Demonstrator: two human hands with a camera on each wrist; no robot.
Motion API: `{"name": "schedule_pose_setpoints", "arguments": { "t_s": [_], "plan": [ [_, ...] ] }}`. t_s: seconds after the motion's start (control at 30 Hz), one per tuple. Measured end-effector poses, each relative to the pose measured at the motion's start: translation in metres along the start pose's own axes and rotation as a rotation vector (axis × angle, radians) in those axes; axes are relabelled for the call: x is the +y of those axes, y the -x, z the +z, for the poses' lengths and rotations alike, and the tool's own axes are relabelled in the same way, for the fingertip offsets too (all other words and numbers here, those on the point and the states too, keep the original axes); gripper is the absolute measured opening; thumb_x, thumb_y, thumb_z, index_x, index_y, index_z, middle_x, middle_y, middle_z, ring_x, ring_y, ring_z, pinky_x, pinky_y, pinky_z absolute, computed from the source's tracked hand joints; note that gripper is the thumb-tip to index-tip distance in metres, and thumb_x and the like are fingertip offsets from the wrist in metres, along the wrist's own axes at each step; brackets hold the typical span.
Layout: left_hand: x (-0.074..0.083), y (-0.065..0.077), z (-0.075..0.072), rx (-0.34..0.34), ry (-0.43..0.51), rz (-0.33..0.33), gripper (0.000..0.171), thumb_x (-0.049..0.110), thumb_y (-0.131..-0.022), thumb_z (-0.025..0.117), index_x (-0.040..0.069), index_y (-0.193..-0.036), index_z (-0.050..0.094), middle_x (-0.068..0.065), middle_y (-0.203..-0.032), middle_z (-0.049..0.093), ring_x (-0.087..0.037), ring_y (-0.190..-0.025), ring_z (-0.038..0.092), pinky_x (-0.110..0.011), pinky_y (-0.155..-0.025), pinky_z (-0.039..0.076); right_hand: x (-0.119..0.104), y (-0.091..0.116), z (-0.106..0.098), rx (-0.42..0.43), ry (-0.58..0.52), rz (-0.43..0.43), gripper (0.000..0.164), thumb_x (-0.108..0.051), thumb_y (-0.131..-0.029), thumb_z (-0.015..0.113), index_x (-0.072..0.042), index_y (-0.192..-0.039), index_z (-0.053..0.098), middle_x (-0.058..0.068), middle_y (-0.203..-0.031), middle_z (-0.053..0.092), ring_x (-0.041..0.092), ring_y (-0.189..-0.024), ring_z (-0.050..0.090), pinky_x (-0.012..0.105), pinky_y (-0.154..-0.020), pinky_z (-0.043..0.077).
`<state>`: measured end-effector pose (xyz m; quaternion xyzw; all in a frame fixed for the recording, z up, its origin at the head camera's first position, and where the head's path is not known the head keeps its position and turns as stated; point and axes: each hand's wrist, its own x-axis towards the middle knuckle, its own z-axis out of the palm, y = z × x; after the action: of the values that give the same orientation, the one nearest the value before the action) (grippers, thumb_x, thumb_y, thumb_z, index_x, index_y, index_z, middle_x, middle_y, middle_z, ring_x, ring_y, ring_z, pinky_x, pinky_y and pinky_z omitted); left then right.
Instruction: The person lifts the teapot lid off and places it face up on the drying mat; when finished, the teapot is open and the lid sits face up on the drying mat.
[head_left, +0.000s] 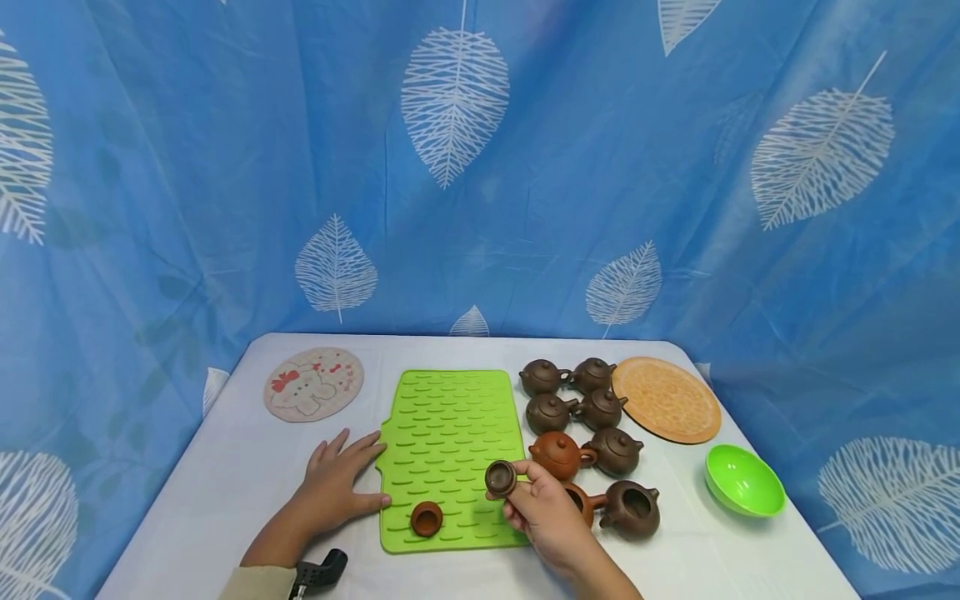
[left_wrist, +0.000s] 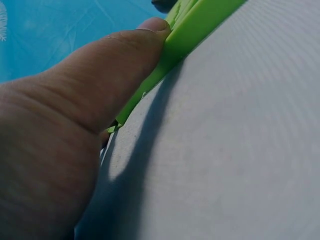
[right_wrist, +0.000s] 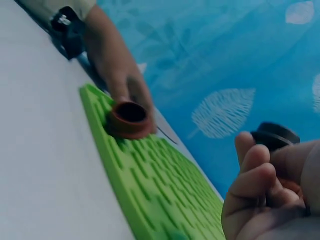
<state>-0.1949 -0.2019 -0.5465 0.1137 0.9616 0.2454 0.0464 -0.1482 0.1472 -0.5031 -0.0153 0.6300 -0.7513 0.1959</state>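
Observation:
Between thumb and fingers, my right hand [head_left: 551, 518] pinches a small dark brown teapot lid [head_left: 500, 479], its hollow underside facing up, above the front right of a green ridged mat [head_left: 457, 417]. A reddish-brown lid [head_left: 427, 518] lies upturned on the mat's front part. My left hand [head_left: 333, 487] has its fingers spread at the mat's left edge; in the left wrist view its thumb [left_wrist: 120, 55] touches that edge. Right of the mat stand a lidless dark teapot [head_left: 633, 508] and a lidless reddish teapot [head_left: 576, 497], the latter partly hidden by my right hand.
Several lidded dark teapots [head_left: 551, 412] and one lidded reddish teapot [head_left: 558, 456] stand close together right of the mat. Beyond them are a round orange-tan mat [head_left: 667, 400] and a green bowl [head_left: 744, 481]. A round cartoon mat [head_left: 313, 385] lies back left.

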Motion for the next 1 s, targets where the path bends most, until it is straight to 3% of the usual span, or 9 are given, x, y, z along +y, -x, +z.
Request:
{"name": "schedule_pose_setpoints", "arguments": {
  "t_s": [0.27, 0.43, 0.7, 1.0],
  "plan": [
    [0.001, 0.000, -0.001, 0.008, 0.011, 0.008, 0.097, 0.068, -0.074, 0.084, 0.018, -0.153, 0.056, -0.004, -0.167, 0.041, -0.052, -0.158, 0.015, -0.074, -0.123, 0.003, 0.016, -0.009, 0.014, 0.104, 0.162, 0.011, 0.024, -0.015, -0.106, 0.061, -0.002, -0.126, 0.057, 0.010, -0.096, 0.077, 0.009, -0.066, 0.054, 0.019, -0.055, 0.044],
    [0.000, -0.001, 0.000, 0.005, 0.002, 0.004, 0.097, 0.069, -0.074, 0.083, 0.019, -0.153, 0.056, -0.004, -0.167, 0.041, -0.052, -0.158, 0.015, -0.074, -0.123, 0.003, 0.024, -0.009, 0.020, 0.133, 0.273, 0.048, 0.023, -0.014, -0.106, 0.060, -0.003, -0.126, 0.059, 0.009, -0.088, 0.076, 0.012, -0.059, 0.051, 0.022, -0.050, 0.042],
    [-0.002, -0.002, 0.001, 0.011, -0.002, 0.005, 0.097, 0.070, -0.074, 0.083, 0.019, -0.152, 0.056, -0.003, -0.167, 0.042, -0.051, -0.158, 0.016, -0.074, -0.123, 0.004, 0.025, -0.009, 0.026, 0.180, 0.354, 0.091, 0.020, -0.010, -0.104, 0.060, -0.003, -0.122, 0.061, 0.005, -0.084, 0.075, 0.013, -0.056, 0.056, 0.024, -0.046, 0.044],
    [-0.001, 0.000, 0.000, 0.009, 0.002, 0.004, 0.096, 0.069, -0.074, 0.084, 0.019, -0.152, 0.057, -0.003, -0.166, 0.042, -0.051, -0.158, 0.016, -0.074, -0.123, 0.004, 0.026, -0.012, 0.030, 0.215, 0.393, 0.096, 0.015, -0.005, -0.102, 0.061, 0.000, -0.116, 0.062, 0.007, -0.083, 0.074, 0.014, -0.059, 0.063, 0.028, -0.052, 0.054]
  ]
}}
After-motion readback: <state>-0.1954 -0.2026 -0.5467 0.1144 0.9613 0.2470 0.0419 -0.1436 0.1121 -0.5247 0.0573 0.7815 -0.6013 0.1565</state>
